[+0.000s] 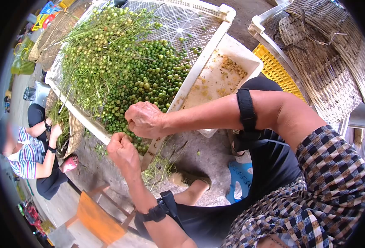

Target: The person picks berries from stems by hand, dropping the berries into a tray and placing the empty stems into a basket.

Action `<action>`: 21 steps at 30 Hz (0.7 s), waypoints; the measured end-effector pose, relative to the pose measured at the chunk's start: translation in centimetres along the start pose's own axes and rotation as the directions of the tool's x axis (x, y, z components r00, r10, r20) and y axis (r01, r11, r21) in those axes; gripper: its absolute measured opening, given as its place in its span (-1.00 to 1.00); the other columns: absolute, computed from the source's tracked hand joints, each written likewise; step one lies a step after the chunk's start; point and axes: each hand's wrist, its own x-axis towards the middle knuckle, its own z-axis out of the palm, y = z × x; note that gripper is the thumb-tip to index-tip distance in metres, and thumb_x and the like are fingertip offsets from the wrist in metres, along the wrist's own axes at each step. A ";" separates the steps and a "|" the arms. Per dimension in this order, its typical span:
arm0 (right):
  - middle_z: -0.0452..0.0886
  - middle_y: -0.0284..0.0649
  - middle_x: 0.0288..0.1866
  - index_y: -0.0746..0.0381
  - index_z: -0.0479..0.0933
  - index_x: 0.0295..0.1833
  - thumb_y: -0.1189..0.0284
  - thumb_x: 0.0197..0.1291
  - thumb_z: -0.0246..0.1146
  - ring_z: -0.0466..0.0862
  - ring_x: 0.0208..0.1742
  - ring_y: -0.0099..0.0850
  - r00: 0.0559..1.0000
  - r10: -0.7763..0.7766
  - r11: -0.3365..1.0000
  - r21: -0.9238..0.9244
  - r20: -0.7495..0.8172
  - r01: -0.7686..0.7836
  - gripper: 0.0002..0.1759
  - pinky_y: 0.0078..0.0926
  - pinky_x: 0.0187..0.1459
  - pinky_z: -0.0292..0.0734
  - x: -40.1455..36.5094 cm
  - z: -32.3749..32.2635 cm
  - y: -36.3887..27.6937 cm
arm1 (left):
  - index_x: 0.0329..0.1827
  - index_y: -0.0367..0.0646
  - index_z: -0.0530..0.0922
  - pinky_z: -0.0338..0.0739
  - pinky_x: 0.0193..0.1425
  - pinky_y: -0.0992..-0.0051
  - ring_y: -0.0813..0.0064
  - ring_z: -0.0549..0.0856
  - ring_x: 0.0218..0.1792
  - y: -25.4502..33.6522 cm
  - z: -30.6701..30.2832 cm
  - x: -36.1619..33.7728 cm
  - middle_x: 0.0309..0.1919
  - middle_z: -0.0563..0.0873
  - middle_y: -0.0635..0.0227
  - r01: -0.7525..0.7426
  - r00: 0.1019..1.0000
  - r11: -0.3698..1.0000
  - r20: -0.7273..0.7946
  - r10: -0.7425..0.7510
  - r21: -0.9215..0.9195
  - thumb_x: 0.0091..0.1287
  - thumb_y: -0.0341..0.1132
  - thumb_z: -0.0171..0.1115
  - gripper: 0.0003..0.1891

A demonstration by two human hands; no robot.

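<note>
My right hand point(145, 120) is closed above the near corner of a white plastic crate, its fingers curled in. Just below it, my left hand point(124, 153) is also closed, fingertips pinched together near the crate's rim. Whatever the fingers hold, if anything, is too small or hidden to make out. Under the hands, loose small round green fruits point(153, 78) cover part of the white crate point(201, 68). A big heap of thin green stems with fruits attached point(95, 53) lies at its far left side.
A white tray point(228, 80) with yellowish bits stands beside the crate. Woven baskets point(315, 53) and a yellow crate point(273, 68) are at right. Another person point(33, 149) sits at left, hands on stems. An orange stool point(97, 219) and blue plastic stool point(240, 180) stand near my legs.
</note>
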 end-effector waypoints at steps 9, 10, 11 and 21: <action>0.47 0.05 -0.63 0.32 0.40 -0.67 0.53 -0.22 0.05 0.53 -0.50 -0.01 0.997 -0.023 0.996 -0.083 0.072 0.029 -0.89 -0.17 -0.48 0.41 -0.4 0.5 0.4 | -0.57 -0.28 0.47 0.36 -0.45 0.27 0.10 0.50 -0.60 -1.0 2.0 0.1 -0.67 0.49 0.03 0.028 0.998 0.958 -0.064 -0.010 0.285 0.03 -0.45 -0.06 -0.86; 0.47 0.04 -0.63 0.32 0.38 -0.67 0.53 -0.19 0.05 0.53 -0.50 -0.01 0.998 -0.008 0.996 -0.087 0.066 0.014 -0.88 -0.16 -0.49 0.41 -0.3 0.7 0.6 | -0.55 -0.29 0.48 0.35 -0.47 0.28 0.15 0.50 -0.62 -1.1 2.1 0.1 -0.68 0.50 0.05 0.008 0.997 0.976 -0.077 0.009 0.218 0.03 -0.46 -0.05 -0.87; 0.47 0.04 -0.63 0.32 0.38 -0.67 0.53 -0.19 0.05 0.53 -0.50 -0.01 0.998 -0.010 0.996 -0.084 0.068 0.016 -0.88 -0.16 -0.49 0.41 -0.4 0.8 0.8 | -0.53 -0.30 0.49 0.35 -0.49 0.30 0.19 0.49 -0.64 -1.1 2.2 0.1 -0.68 0.50 0.07 -0.014 0.995 0.989 -0.093 0.028 0.148 0.03 -0.48 -0.04 -0.87; 0.50 0.03 -0.59 0.31 0.43 -0.61 0.51 -0.25 0.10 0.56 -0.51 -0.04 0.991 -0.088 0.996 -0.026 0.102 0.091 -0.92 -0.19 -0.52 0.41 -0.7 -0.2 -0.2 | -0.48 -0.39 0.51 0.29 -0.55 0.53 0.59 0.39 -0.64 -1.2 2.0 0.4 -0.71 0.46 0.40 0.148 0.985 0.985 -0.072 -0.154 -0.084 0.07 -0.54 0.05 -0.92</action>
